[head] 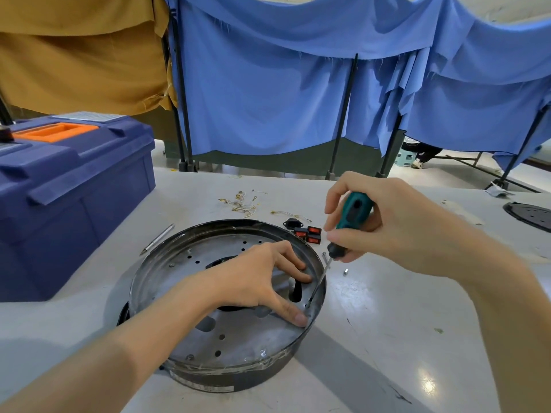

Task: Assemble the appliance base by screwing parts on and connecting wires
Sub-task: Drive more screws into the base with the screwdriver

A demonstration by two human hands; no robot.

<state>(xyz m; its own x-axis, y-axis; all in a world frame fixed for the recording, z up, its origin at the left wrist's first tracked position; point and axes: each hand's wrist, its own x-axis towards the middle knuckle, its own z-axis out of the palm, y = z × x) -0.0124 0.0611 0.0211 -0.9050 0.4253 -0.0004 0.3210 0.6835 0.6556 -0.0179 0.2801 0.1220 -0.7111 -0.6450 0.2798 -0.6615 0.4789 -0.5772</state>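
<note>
The round black appliance base (pixel 208 374) lies on the white table with a perforated metal plate (pixel 238 344) inside it. My left hand (pixel 262 278) rests spread on that plate, fingers and thumb pressing near its right rim. My right hand (pixel 384 222) grips a teal-and-black screwdriver (pixel 351 216). Its thin shaft slants down to the plate's right edge, between my left thumb and fingers. Loose wires with brass terminals (pixel 243 202) lie behind the base. Several black switches with red rockers (pixel 308 234) sit beside them.
A blue toolbox (pixel 68 186) with an orange handle stands at the left. A metal pen-like tool (pixel 158 238) lies left of the base. A small metal part (pixel 346 272) lies to its right, another black round part (pixel 529 216) at far right. Blue curtains hang behind.
</note>
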